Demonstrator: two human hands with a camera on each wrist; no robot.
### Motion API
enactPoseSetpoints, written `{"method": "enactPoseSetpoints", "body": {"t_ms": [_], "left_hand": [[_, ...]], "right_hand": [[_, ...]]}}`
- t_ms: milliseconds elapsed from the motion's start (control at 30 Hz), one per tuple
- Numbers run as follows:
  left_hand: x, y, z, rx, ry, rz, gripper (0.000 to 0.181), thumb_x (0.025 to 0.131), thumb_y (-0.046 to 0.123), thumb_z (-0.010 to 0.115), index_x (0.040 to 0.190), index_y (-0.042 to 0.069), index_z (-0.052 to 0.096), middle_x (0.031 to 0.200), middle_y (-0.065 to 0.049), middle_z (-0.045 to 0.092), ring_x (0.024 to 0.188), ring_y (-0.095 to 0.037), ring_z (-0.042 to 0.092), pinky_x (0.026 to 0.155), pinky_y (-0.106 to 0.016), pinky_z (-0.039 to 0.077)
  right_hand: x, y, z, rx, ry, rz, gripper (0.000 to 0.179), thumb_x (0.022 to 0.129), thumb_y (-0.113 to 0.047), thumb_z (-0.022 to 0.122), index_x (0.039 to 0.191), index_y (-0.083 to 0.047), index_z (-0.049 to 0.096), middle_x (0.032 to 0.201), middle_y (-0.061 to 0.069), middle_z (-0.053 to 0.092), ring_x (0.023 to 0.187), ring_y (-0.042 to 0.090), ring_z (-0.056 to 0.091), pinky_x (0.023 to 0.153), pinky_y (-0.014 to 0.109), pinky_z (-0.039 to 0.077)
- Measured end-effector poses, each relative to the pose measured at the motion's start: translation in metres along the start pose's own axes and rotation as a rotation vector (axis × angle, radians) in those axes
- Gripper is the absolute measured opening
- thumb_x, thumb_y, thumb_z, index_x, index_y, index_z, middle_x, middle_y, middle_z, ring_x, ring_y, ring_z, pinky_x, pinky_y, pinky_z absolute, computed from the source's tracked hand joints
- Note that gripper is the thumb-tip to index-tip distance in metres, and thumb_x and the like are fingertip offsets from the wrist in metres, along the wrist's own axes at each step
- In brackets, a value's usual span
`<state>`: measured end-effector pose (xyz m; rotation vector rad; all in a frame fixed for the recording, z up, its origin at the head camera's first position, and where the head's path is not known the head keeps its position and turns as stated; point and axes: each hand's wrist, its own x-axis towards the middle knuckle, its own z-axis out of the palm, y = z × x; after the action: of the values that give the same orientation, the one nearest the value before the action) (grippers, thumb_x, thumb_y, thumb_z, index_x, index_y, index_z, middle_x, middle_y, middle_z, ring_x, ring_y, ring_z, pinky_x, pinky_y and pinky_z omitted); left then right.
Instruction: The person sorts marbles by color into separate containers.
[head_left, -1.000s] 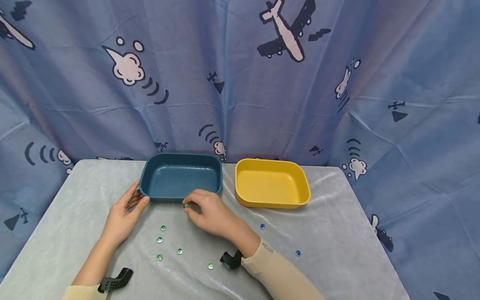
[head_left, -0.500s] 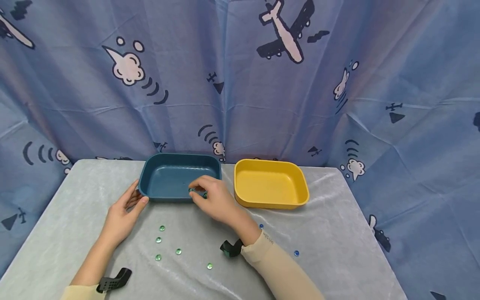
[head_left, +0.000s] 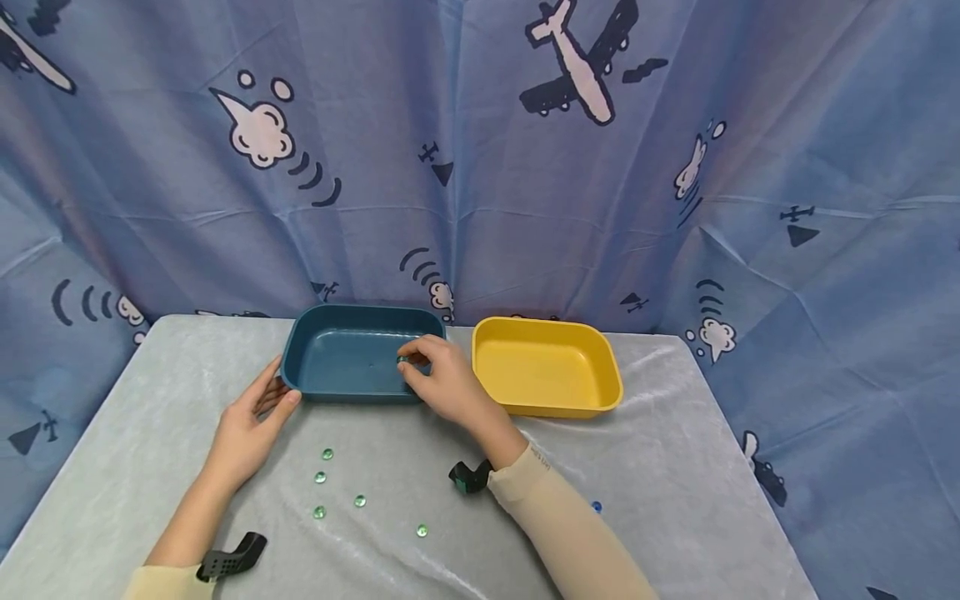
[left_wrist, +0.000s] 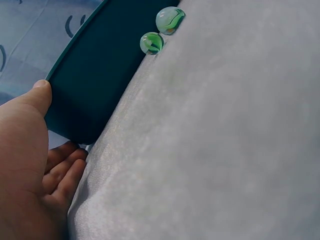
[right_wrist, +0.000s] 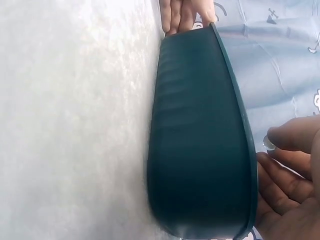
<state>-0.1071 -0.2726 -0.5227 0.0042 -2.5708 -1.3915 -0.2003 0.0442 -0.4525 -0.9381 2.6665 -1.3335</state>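
My left hand (head_left: 246, 433) grips the left end of a dark teal plastic bin (head_left: 330, 395). In the left wrist view its thumb (left_wrist: 44, 90) lies at the rim and its other fingers rest by the bin's lower end. Over the right part of that bin, my right hand (head_left: 446, 383) pinches a small glass marble (right_wrist: 269, 143) between thumb and fingertip, close to the rim. Several green-swirled marbles lie on the cloth in front, among them one marble (head_left: 327, 454) nearest the bin and another marble (head_left: 422, 530) farther right.
A yellow bin (head_left: 543, 412) stands right of the teal one, just beyond my right hand. One blue marble (head_left: 596, 507) lies by my right sleeve (head_left: 566, 521). Grey cloth (head_left: 697, 500) covers the table, and a patterned blue curtain (head_left: 360, 167) hangs behind it.
My right hand has moved from the teal bin's front edge away and rightward over the bin, with the marble still pinched. A blue marble is now hidden behind my right forearm. My left hand stays put.
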Motion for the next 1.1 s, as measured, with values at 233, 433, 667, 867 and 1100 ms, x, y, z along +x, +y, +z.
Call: {"method": "enactPoseSetpoints", "body": {"t_ms": [233, 433, 667, 867, 1100], "left_hand": [[0.0019, 0.0014, -0.0002, 0.008, -0.004, 0.003, 0.072, 0.112, 0.035, 0.068, 0.174, 0.024, 0.034, 0.146, -0.022, 0.066, 0.127, -0.037, 0.069, 0.107, -0.039, 0.053], [0.0014, 0.0014, 0.0002, 0.011, 0.000, -0.001, 0.071, 0.112, 0.035, 0.067, 0.174, 0.021, 0.034, 0.146, -0.023, 0.066, 0.127, -0.039, 0.069, 0.109, -0.049, 0.053], [0.0002, 0.0022, 0.0007, -0.004, -0.003, -0.007, 0.072, 0.112, 0.035, 0.067, 0.174, 0.021, 0.034, 0.147, -0.025, 0.065, 0.128, -0.042, 0.068, 0.108, -0.065, 0.048], [-0.0003, 0.0030, -0.0001, -0.006, -0.007, -0.009, 0.072, 0.112, 0.034, 0.067, 0.174, 0.022, 0.034, 0.147, -0.025, 0.065, 0.128, -0.041, 0.068, 0.108, -0.065, 0.048], [-0.0003, 0.0028, -0.0006, 0.001, -0.008, -0.006, 0.072, 0.112, 0.034, 0.067, 0.174, 0.023, 0.034, 0.147, -0.024, 0.065, 0.128, -0.040, 0.068, 0.110, -0.046, 0.053]], "right_hand": [[0.0033, 0.0043, -0.0023, 0.014, 0.032, 0.025, 0.020, 0.109, -0.018, 0.071, 0.125, -0.009, 0.077, 0.118, -0.001, 0.072, 0.108, 0.015, 0.068, 0.096, 0.033, 0.058], [0.0031, 0.0044, -0.0033, 0.019, 0.040, 0.034, 0.021, 0.108, -0.018, 0.071, 0.126, -0.009, 0.077, 0.119, -0.001, 0.072, 0.108, 0.015, 0.068, 0.096, 0.034, 0.059], [0.0027, 0.0046, -0.0053, 0.034, 0.049, 0.026, 0.024, 0.109, -0.017, 0.071, 0.128, -0.003, 0.076, 0.120, 0.001, 0.072, 0.109, 0.017, 0.068, 0.098, 0.037, 0.059], [0.0020, 0.0056, -0.0060, 0.026, 0.052, 0.016, 0.021, 0.108, -0.017, 0.071, 0.126, -0.006, 0.077, 0.118, 0.001, 0.073, 0.107, 0.016, 0.069, 0.096, 0.035, 0.059], [-0.0009, 0.0041, -0.0062, 0.037, 0.061, 0.009, 0.019, 0.108, -0.014, 0.072, 0.124, -0.006, 0.078, 0.117, 0.002, 0.074, 0.105, 0.016, 0.069, 0.096, 0.034, 0.059]]}}
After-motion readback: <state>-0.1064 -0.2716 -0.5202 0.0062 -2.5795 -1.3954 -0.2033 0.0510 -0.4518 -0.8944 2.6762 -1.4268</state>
